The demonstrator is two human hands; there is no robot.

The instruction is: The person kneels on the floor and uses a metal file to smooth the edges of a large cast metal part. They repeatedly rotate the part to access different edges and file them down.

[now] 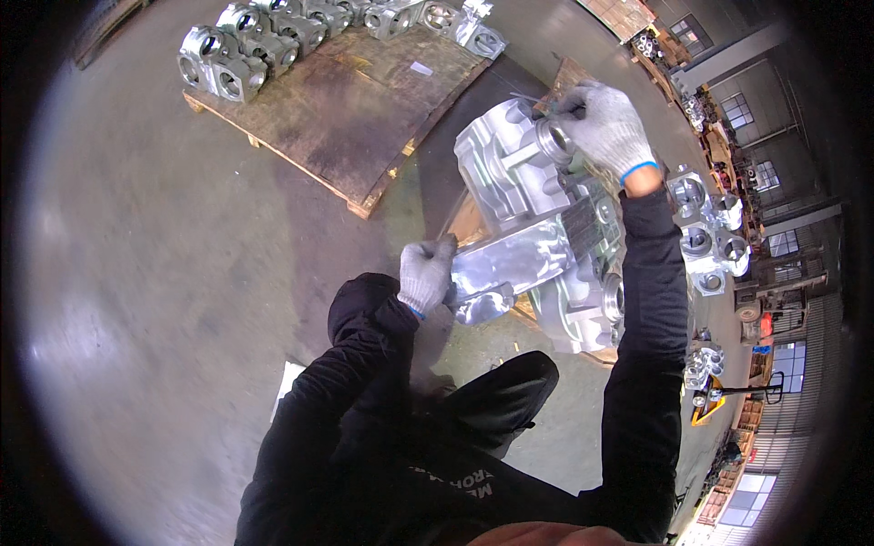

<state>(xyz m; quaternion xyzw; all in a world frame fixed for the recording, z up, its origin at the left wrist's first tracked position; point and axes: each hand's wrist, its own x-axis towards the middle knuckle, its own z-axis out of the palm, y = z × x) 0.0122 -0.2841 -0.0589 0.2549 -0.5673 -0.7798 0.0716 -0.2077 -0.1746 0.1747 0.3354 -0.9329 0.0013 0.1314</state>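
A large silver metal casting (510, 266) with a smooth flat face lies in front of me, tilted, on top of other castings. My left hand (426, 275), in a grey-white knit glove, is closed on its left edge, with the fingertips partly hidden. At the far end, my right hand (603, 127), in a matching glove with a blue cuff, has its fingers bent round the rim of a round bore (553, 141). Just below the flat face, another casting (575, 314) with curved ribs shows, resting over wooden boards.
A worn wooden pallet (337, 109) at the far left carries several castings (223, 64) along its back edge. More castings (706, 232) stand to the right. Beyond them are a yellow pallet jack (708, 400) and a forklift (774, 305). My bent knee (523, 378) is close below the castings.
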